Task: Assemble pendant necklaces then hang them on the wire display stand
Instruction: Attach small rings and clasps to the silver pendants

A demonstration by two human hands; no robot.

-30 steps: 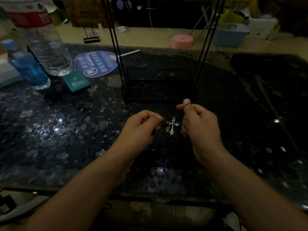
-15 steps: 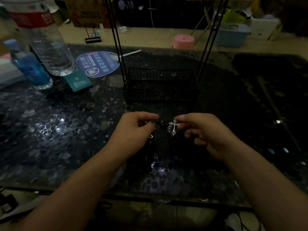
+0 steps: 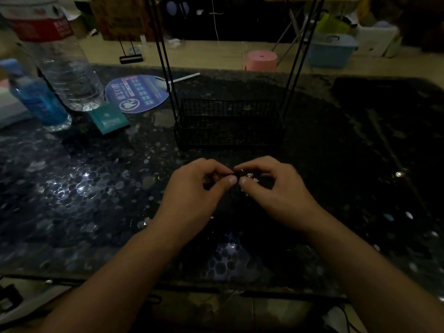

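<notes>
Here, a dim room is surrounding everything: a pale floor is stretching behind the dark bench (image 3: 72,188), whose glossy top (patterned with round pebble-like spots) is catching small white glints of light. Beyond the far edge, a blue plastic tub (image 3: 330,52) and a pink stool (image 3: 262,60) are sitting on the floor. On the bench, the wire display stand (image 3: 228,123) is standing at the middle, its black basket low and its thin rods rising out of view. To the left, a large clear bottle (image 3: 64,68), a small blue bottle (image 3: 36,97), a round blue fan (image 3: 137,93) and a teal packet (image 3: 109,118) are lying near each other. Just in front of the stand, the left hand (image 3: 194,188) and the right hand (image 3: 274,188) are meeting fingertip to fingertip, the left grip pinching a dark cord (image 3: 231,174), the right grip pinching the silver pendant (image 3: 249,177).
</notes>
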